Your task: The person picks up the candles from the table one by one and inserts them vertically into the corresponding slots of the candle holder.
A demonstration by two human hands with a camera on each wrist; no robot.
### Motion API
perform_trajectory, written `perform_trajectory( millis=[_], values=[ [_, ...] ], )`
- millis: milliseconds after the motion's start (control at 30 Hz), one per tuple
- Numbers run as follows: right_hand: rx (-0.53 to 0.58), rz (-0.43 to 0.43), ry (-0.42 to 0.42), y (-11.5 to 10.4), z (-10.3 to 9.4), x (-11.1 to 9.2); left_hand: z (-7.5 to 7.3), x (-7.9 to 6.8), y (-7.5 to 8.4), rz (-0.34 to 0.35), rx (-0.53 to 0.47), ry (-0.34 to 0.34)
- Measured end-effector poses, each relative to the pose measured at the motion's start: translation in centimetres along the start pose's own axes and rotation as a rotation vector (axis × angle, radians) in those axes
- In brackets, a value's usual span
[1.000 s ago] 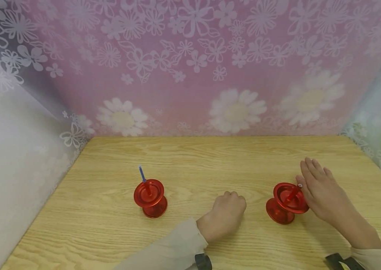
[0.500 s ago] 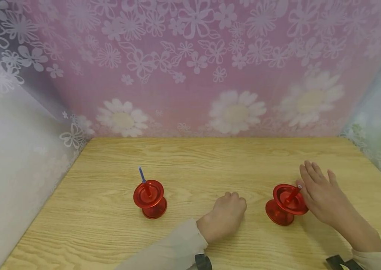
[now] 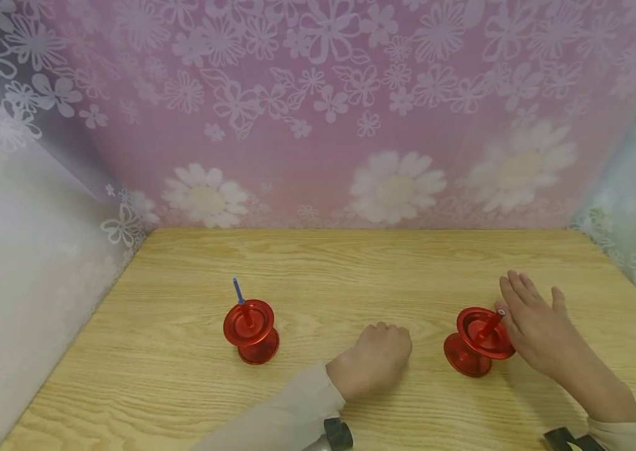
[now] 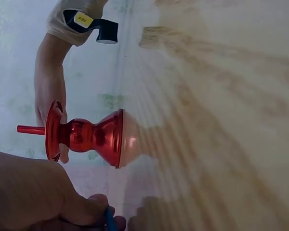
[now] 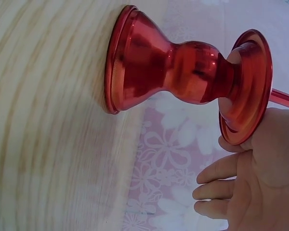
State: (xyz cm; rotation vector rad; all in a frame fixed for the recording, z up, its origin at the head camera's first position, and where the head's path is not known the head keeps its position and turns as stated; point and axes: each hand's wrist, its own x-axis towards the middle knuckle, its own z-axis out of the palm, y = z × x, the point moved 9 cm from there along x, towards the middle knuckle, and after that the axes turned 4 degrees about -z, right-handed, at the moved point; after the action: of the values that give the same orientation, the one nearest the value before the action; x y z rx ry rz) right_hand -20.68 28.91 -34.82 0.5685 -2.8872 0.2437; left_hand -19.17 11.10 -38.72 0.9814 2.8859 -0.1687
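A red metal candlestick (image 3: 478,341) stands upright on the table, right of the middle, with a red tube rising from its dish. Beside its rim is my right hand (image 3: 540,338), fingers straight and the palm side at the dish. In the right wrist view, this hand (image 5: 265,178) lies against the dish edge, and part of it is hidden behind the rim. My left hand (image 3: 380,357) rests low over the table, left of that candlestick, fingers curled. Its fingertips pinch a thin blue candle (image 4: 110,219), mostly hidden by the hand in the left wrist view.
A second red candlestick (image 3: 250,332) stands at the left with a thin blue stick, like a candle (image 3: 237,290), upright in its tube. Wood-grain table (image 3: 329,269) surface surrounds both. A pink flowered backdrop (image 3: 307,125) closes the far side, with pale panels left and right.
My right hand has shifted slightly nearer to me beside the candlestick, and its little finger has spread away from the others. The left hand and both candlesticks look unmoved.
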Motion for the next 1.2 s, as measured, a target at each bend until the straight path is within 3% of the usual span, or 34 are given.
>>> perform_trajectory(
  millis=[233,500,633,833,1000,1200],
  values=[
    [-0.004,-0.032,0.043,-0.2,-0.3,-0.1,-1.5,0.0,-0.4,0.043,-0.198,0.059],
    [0.008,-0.025,0.051,-0.2,-0.4,0.0,-4.7,0.0,-0.7,0.141,-0.467,0.286],
    [0.014,-0.016,0.039,-0.2,-0.2,0.0,-6.0,-0.4,-0.8,0.194,-0.514,0.387],
    [0.015,-0.008,0.025,-0.2,0.0,0.0,-7.0,-1.1,-1.1,0.236,-0.461,0.509],
    [0.022,-0.003,0.023,-0.2,0.0,0.1,-7.0,-1.1,-1.5,0.212,-0.439,0.526],
    [0.032,-0.008,0.034,-0.1,0.0,0.1,-6.5,-0.8,-2.0,0.174,-0.511,0.457]
  ],
)
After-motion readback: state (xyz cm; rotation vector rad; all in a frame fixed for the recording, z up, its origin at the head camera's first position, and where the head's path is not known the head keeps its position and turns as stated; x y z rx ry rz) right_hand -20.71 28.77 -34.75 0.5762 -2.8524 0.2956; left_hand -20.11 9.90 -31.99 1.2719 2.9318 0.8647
